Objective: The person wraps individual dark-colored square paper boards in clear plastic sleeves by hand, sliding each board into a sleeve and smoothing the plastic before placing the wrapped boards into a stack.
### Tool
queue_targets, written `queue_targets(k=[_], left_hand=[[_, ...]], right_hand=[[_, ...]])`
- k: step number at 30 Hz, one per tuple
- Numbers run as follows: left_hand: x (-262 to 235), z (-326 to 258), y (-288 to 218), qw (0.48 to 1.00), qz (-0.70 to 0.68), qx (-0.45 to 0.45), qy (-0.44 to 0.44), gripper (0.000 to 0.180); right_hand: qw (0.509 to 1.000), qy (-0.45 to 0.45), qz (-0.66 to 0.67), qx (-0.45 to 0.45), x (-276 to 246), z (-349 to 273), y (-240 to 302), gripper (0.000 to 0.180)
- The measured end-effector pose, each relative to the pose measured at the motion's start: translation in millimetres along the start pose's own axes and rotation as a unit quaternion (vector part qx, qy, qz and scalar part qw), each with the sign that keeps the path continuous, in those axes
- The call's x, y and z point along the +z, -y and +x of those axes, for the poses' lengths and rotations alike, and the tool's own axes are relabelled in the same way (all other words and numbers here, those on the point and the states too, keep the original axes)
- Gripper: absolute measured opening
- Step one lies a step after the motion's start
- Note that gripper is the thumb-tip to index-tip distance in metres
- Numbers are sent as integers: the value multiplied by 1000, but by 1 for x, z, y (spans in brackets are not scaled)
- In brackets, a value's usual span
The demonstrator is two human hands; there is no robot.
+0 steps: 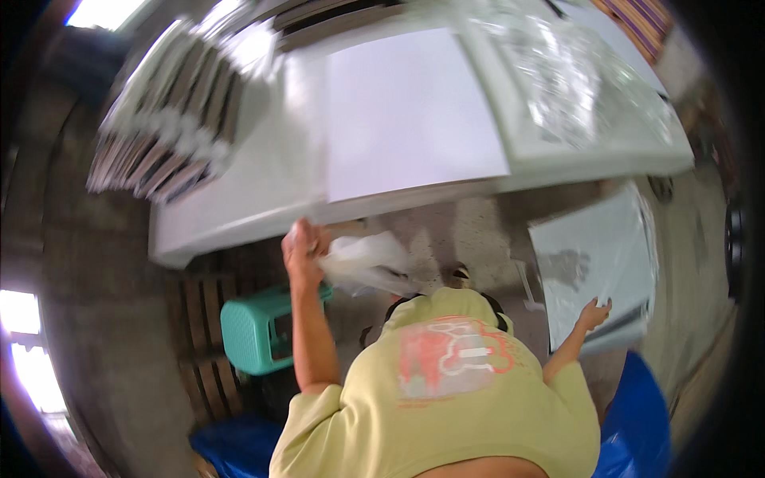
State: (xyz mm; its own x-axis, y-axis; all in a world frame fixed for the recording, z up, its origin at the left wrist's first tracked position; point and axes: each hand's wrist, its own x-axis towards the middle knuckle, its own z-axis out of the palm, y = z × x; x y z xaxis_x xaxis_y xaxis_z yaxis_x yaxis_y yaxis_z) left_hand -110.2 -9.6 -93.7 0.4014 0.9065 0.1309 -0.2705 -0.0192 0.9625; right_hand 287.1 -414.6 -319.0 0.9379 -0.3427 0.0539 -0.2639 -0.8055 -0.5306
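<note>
I'm watching the left hand [305,245] pinching white plastic film [368,256] — the silvery sheets [612,243] are stretching lengthwise away, nearest the right hand's [592,315] loosely spread fingers.

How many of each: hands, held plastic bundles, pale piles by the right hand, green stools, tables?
Hands (left hand, right hand): 2
Plastic bundle: 1
Pale pile: 1
Green stool: 1
Table: 1
Total: 6

A green stool [244,341] stands beside wooden slats [210,312] near a white table [239,209], bright window light [20,312] far left.
</note>
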Motion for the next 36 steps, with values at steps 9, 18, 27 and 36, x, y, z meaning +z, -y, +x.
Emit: queue_targets(k=[9, 18, 27, 36], left_hand=[[51, 15, -12, 926, -368, 67, -44, 38], [49, 1, 7, 987, -139, -73, -34, 30], [32, 9, 11, 942, -239, -177, -158, 30], [25, 12, 11, 939, -277, -103, -174, 25]], right_hand=[[496, 477, 452, -567, -94, -307, 326, 35], [549, 575, 497, -349, -64, -350, 350, 23], [608, 378, 387, -581, -49, -333, 371, 14], [576, 641, 369, -348, -71, -320, 388, 15]])
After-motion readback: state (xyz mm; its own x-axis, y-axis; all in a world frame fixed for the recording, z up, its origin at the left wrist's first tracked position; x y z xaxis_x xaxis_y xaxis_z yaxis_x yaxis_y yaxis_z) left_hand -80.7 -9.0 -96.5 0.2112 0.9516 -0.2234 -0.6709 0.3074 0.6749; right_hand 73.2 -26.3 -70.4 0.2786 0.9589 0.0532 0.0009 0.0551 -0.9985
